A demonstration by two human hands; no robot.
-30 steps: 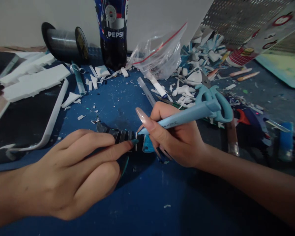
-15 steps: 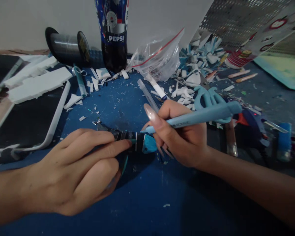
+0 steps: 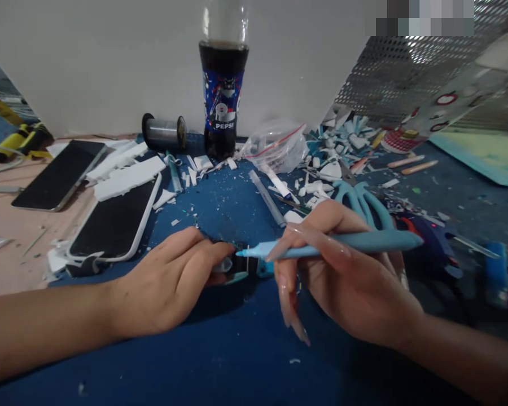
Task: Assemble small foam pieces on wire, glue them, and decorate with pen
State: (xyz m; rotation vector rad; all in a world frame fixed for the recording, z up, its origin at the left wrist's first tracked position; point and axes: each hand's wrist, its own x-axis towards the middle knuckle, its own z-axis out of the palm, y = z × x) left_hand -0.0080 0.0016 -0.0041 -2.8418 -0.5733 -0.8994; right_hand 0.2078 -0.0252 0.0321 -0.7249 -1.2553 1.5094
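My left hand [image 3: 169, 282] lies palm down on the blue mat [image 3: 220, 349], its fingertips pressing on a small black piece with white stripes and a light-blue end [image 3: 248, 266]. My right hand [image 3: 347, 276] grips a light-blue pen [image 3: 334, 243] between thumb and fingers. The pen's tip rests just above the striped piece, beside my left fingertips. Most of the striped piece is hidden under my left fingers.
A Pepsi bottle [image 3: 223, 101], a thread spool [image 3: 164, 132] and a plastic zip bag [image 3: 275, 148] stand at the back. Two phones [image 3: 112, 223] [image 3: 61, 173] with white foam strips [image 3: 129, 177] lie left. Light-blue scissors [image 3: 359, 200], white scraps [image 3: 317, 186] and a glue gun [image 3: 436, 248] sit right.
The view has pulled back and tilted up, showing more of the table and the bottle. My left fingers now cover more of the striped piece; my right hand holds the pen flatter.
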